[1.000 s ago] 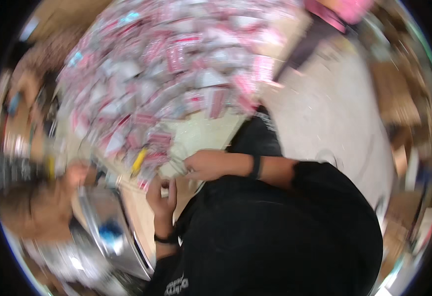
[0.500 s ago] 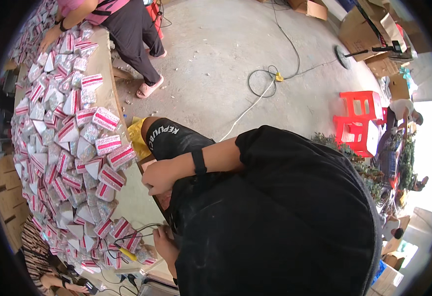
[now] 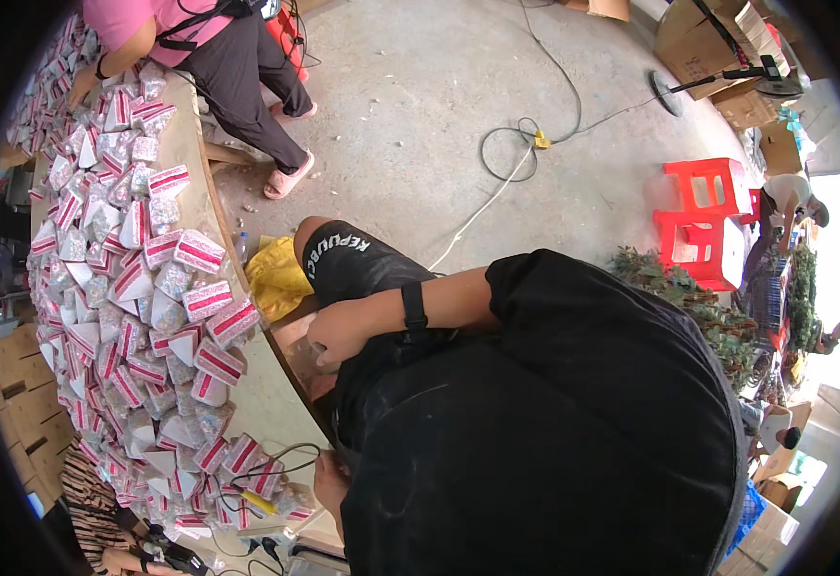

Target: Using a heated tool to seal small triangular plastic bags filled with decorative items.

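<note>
My right hand (image 3: 332,331) is bent down at the table's near edge, its fingers curled and partly hidden below. Whatever it holds, if anything, I cannot make out. Lower in the view, my left hand (image 3: 330,480) shows only in part beside the table edge, the rest covered by my black shirt (image 3: 535,413). A large heap of glittery cake-slice-shaped pieces (image 3: 166,288), white and silver with pink-red bands, covers the table (image 3: 271,389). Close to my left hand, a yellow-ended tool (image 3: 259,502) with a dark cable lies among the slices.
A person in pink (image 3: 238,86) stands at the table's far end, a hand on the heap. Another person in stripes (image 3: 94,494) is at lower left. Yellow cloth or bag (image 3: 281,276) lies by my knee. Red stools (image 3: 698,221) and a coiled cable (image 3: 508,156) are on the floor.
My right hand has shifted slightly to the right, toward my body, and my left hand has drawn back a little and down. The view has moved slightly, and more of the yellow cloth shows.
</note>
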Motion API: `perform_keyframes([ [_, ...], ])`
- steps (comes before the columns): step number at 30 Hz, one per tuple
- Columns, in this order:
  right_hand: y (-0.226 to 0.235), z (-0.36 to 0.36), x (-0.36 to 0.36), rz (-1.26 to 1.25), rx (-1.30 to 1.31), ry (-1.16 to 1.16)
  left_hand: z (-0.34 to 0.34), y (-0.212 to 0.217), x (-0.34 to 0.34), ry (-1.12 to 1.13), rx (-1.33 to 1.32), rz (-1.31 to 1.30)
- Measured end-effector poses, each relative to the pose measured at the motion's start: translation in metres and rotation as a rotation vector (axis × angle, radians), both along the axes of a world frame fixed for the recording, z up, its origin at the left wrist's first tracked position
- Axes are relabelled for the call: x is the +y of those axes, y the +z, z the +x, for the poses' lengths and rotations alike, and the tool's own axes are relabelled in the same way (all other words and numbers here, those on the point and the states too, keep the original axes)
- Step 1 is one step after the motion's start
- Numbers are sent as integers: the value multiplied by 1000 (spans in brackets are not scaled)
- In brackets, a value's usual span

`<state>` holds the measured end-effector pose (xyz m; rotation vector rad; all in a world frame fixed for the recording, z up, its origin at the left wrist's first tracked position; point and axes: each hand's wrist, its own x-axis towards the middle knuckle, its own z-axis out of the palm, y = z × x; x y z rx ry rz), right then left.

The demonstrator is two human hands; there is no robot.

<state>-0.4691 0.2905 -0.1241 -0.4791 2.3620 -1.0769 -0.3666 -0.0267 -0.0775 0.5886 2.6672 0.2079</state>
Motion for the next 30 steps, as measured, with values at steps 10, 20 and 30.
perform_keyframes([
  [10,-16,1,-2,-102,-35,3,1,43,-4,100,128,10],
  [20,-28,-12,-41,-171,-61,232,11,56,0,389,268,270],
  [30,-19,-29,-91,-279,-239,536,27,-11,17,518,307,369],
])
